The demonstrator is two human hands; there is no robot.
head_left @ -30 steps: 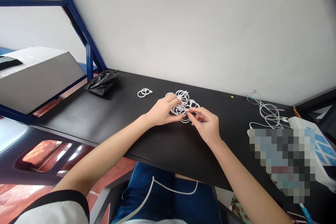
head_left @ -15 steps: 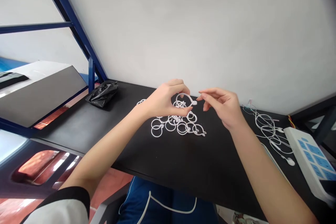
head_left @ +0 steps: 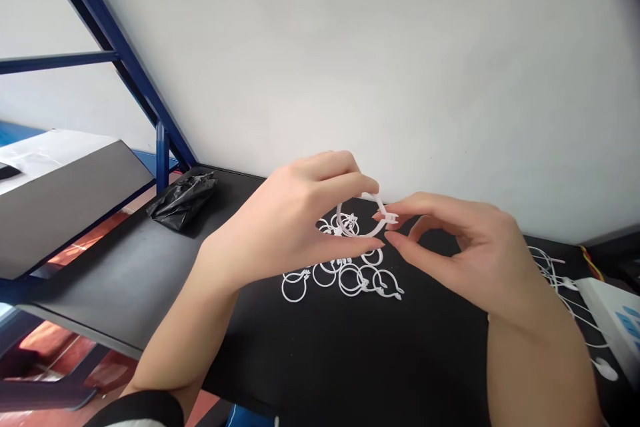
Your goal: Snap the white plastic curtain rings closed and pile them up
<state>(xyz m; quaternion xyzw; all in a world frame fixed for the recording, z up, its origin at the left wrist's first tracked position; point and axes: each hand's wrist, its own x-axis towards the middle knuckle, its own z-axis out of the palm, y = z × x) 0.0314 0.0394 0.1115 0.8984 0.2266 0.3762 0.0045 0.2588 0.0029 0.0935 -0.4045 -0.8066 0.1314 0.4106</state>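
Observation:
My left hand (head_left: 290,227) holds a white plastic ring (head_left: 369,202) raised above the black table (head_left: 125,280), fingers and thumb curled around it. My right hand (head_left: 465,253) is at the ring's clasp end, thumb and forefinger pinched close on the small tab. Below both hands a pile of several white rings (head_left: 345,275) lies on the table, partly hidden by my left hand.
A crumpled black plastic bag (head_left: 183,201) lies at the table's back left, beside a blue metal frame (head_left: 120,60). White earphone cables (head_left: 565,280) and a white power strip (head_left: 617,320) sit at the right edge. A white wall stands right behind the table.
Both hands have risen toward the camera with one ring picked from the pile. My right hand has closed in from apart to pinching the ring's clasp. The view has tilted up.

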